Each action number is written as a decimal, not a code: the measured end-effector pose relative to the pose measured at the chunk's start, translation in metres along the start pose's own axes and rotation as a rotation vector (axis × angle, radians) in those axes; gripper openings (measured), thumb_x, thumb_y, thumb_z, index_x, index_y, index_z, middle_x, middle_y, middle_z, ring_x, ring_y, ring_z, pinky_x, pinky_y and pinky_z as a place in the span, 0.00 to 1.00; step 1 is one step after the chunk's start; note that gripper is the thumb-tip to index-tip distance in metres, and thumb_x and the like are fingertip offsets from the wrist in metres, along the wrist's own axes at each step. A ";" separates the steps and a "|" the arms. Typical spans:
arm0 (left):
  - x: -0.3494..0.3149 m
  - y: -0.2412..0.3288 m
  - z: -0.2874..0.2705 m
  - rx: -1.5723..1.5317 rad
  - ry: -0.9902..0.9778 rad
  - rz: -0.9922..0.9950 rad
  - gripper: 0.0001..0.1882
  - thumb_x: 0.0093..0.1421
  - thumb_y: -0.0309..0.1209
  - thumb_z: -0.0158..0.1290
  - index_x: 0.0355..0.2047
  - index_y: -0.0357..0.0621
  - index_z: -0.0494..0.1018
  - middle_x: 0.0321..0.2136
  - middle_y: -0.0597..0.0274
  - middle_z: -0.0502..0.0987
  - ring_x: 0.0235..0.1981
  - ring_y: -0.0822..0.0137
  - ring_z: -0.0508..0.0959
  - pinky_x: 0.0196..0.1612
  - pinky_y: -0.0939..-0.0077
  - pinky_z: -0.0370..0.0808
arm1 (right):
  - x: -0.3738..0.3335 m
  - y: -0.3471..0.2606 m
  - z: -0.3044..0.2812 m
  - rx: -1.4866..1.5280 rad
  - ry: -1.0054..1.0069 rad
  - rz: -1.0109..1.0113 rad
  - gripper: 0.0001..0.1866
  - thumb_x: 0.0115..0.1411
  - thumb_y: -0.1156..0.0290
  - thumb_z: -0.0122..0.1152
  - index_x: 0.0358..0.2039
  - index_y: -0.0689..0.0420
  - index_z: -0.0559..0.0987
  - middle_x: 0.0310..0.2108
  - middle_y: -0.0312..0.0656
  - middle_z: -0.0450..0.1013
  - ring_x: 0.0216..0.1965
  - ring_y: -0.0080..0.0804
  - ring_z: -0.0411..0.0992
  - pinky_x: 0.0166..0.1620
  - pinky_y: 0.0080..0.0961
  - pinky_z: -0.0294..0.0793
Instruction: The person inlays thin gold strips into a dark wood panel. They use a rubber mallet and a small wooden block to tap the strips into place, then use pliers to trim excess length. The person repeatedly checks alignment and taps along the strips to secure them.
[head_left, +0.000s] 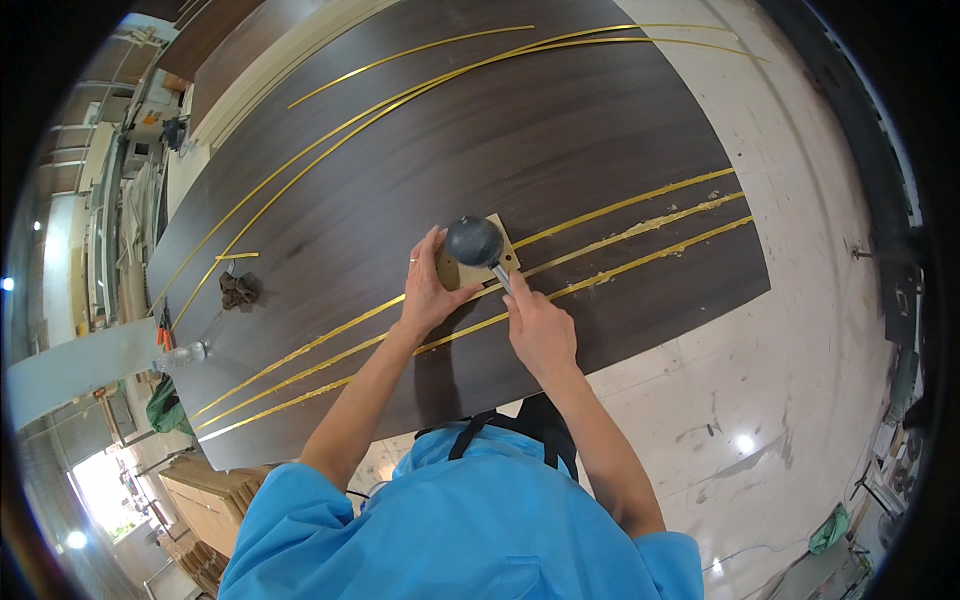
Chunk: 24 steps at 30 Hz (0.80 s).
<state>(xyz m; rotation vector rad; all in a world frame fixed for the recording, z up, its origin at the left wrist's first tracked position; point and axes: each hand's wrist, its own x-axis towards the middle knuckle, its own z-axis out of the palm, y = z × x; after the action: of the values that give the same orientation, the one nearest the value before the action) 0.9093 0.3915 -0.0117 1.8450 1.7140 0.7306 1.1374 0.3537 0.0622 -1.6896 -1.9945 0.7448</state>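
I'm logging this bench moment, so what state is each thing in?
Left hand: fingers on the block
Right hand: closed on the mallet
Mallet: held, head over the block; contact unclear
Block: flat on the panel
Panel: lying flat
Lower strips: three rows, ragged-edged in places
Upper strips: lying across the panel
Rag: crumpled
Bottle: on its side

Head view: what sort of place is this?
Probably a woodworking shop: the right hand grips a black mallet over a large dark board with gold strips, and brown sheets are stacked lower left.
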 end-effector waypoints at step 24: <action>0.083 0.128 0.123 0.026 0.031 0.046 0.66 0.45 0.41 0.82 0.76 0.37 0.53 0.68 0.49 0.72 0.71 0.43 0.67 0.73 0.51 0.67 | 0.030 0.129 -0.102 0.059 0.205 0.028 0.24 0.76 0.63 0.58 0.69 0.54 0.73 0.29 0.49 0.79 0.27 0.51 0.82 0.30 0.44 0.83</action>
<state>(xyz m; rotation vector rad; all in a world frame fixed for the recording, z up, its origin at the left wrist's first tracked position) 1.0917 0.4642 -0.0088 1.9061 1.7135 0.7623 1.2936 0.4119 0.0573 -1.6904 -1.7961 0.6069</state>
